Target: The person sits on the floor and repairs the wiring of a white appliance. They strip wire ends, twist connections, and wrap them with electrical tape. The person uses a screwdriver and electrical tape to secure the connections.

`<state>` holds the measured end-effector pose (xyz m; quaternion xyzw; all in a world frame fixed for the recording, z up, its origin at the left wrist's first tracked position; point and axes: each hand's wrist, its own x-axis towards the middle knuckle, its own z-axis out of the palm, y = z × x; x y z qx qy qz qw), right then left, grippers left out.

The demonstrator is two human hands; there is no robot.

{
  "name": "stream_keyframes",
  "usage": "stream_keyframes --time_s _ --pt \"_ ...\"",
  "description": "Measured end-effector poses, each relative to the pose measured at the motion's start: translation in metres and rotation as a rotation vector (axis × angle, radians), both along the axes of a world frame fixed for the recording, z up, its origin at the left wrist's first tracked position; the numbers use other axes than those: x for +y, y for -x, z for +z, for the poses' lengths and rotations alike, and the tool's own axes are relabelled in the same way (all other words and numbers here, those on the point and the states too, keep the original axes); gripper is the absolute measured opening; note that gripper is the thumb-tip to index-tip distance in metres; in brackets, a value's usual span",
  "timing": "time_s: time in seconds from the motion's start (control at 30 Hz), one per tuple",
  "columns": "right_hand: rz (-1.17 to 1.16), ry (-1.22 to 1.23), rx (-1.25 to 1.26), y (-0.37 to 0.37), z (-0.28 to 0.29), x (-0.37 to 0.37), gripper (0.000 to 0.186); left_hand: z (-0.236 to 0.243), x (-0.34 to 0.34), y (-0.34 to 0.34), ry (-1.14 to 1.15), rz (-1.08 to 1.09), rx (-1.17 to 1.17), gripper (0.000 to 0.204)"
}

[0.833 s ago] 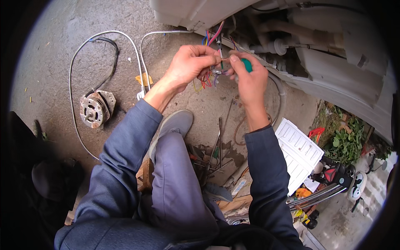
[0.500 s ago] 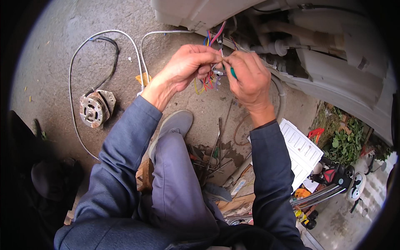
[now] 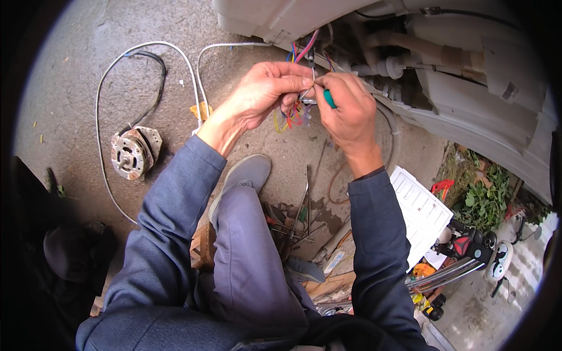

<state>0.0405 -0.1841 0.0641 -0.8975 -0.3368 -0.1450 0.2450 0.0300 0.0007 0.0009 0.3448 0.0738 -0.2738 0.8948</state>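
Observation:
My left hand [image 3: 275,93] is closed, pinching a thin pale wire [image 3: 314,74] between thumb and forefinger. Right beside it, my right hand [image 3: 348,111] is closed round a green object [image 3: 329,99], perhaps a tool handle, with its fingertips at the same wire; the joint between them is too small to make out. Behind and below both hands hangs a bundle of red, yellow, blue and purple wires [image 3: 285,121]. These come from under the pale appliance housing [image 3: 269,14] at the top.
A rusty motor [image 3: 137,152] with looped cables lies on the concrete floor [image 3: 76,99] at left. Long metal tools [image 3: 307,199] lie near my shoe [image 3: 257,169]. A white panel [image 3: 417,210], leafy plants [image 3: 492,199] and assorted clutter are at right. A dark shape fills the lower left.
My right hand has turned and shifted slightly up and left, closer against my left hand, covering more of the green object. My left hand stays pinched on the wire, nearly still.

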Motion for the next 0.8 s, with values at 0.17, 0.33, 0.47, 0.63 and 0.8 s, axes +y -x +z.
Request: stream_keyframes --time_s 0.17,0.33,0.47,0.63,0.8 --pt "0.007 0.127 -0.04 -0.003 0.003 -0.001 0.017 0.001 0.0 0.0 -0.022 0.011 -0.007 0.025" --pt "-0.367 -0.07 0.538 0.004 0.003 0.009 0.007 -0.002 -0.001 -0.001 -0.265 0.028 -0.118 0.025" --pt "-0.452 -0.893 1.535 -0.018 -0.006 -0.01 0.006 0.002 -0.001 0.0 -0.473 0.056 -0.297 0.023" --pt "-0.421 -0.903 1.657 -0.011 -0.002 -0.016 0.01 0.002 0.005 -0.001 -0.414 -0.009 -0.203 0.023" --pt "-0.13 -0.113 0.253 -0.003 0.0 -0.013 0.015 -0.003 0.011 -0.003 -0.216 -0.021 -0.093 0.02"
